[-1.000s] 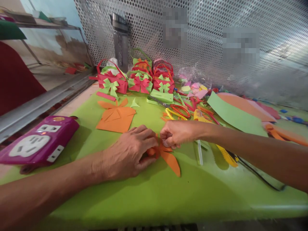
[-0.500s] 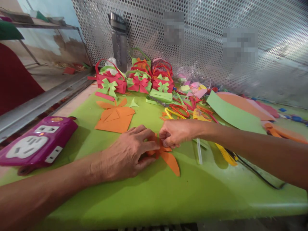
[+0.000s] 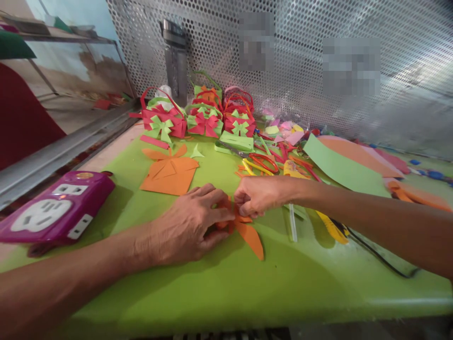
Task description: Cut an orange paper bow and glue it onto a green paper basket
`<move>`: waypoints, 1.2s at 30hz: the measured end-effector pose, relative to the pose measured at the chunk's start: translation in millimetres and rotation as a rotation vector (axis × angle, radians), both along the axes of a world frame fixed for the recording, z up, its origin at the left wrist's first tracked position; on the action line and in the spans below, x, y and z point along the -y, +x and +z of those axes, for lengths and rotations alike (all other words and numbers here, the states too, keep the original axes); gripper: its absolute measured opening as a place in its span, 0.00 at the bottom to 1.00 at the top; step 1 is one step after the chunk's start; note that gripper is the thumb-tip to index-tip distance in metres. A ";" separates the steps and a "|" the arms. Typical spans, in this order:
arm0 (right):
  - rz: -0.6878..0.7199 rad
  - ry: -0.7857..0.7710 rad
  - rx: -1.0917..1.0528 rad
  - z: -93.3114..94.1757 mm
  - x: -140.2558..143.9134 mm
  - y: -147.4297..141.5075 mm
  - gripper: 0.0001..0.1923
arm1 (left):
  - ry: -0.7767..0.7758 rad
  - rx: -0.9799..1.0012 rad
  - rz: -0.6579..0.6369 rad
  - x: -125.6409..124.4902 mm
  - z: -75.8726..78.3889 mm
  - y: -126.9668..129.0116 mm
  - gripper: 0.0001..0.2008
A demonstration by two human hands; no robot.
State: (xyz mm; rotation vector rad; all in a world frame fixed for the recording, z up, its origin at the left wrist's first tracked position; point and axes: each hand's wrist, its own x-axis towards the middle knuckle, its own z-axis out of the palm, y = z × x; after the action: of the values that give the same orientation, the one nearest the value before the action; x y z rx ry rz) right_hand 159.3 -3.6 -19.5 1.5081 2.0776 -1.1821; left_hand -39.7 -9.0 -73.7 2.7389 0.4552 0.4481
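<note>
Barely anything moved since half a second earlier; both hands stayed pinched on the orange paper piece (image 3: 244, 226).
Head view: left hand (image 3: 189, 226) and right hand (image 3: 258, 196) met fingertip to fingertip, each closed narrowly on the folded end; the free pointed flap ran down and rightward from the grip, flat on the green table (image 3: 219, 293), nearer the right hand.

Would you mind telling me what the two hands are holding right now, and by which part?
Both hold one small orange paper piece: the left hand grips its left end, the right hand pinches its folded top; its pointed tip lies free on the green table.
</note>
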 end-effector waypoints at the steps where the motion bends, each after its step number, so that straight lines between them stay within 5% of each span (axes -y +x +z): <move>1: -0.002 0.002 0.000 -0.1 0.1 0.1 0.06 | 0.001 -0.005 0.001 0.0 0.0 0.1 0.11; 17: -0.028 0.047 -0.031 0.0 1.9 2.7 0.03 | 0.032 -0.047 -0.006 -0.9 -0.5 2.7 0.11; 21: -0.068 0.475 0.017 -2.4 21.5 15.8 0.11 | 0.049 -0.047 -0.001 -0.5 -0.1 2.3 0.11; 25: 0.241 0.865 0.147 -11.2 62.8 34.1 0.07 | 0.049 -0.064 0.008 0.4 1.5 1.9 0.09; 27: 0.295 0.936 0.105 -16.3 85.8 38.1 0.09 | 0.046 -0.071 0.012 0.6 2.1 2.0 0.08; 31: 0.156 1.037 0.024 -26.9 122.1 28.4 0.18 | 0.040 -0.067 0.009 0.9 2.4 1.5 0.09; 36: 0.189 1.130 0.196 -38.9 140.1 5.7 0.10 | 0.038 -0.068 0.015 1.8 2.9 1.4 0.08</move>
State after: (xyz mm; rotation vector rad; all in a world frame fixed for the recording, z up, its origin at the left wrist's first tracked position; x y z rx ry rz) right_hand 165.0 -143.6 -58.4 1.6112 2.7826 0.3398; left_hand -38.2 -10.9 -70.8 2.7956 0.4895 0.3723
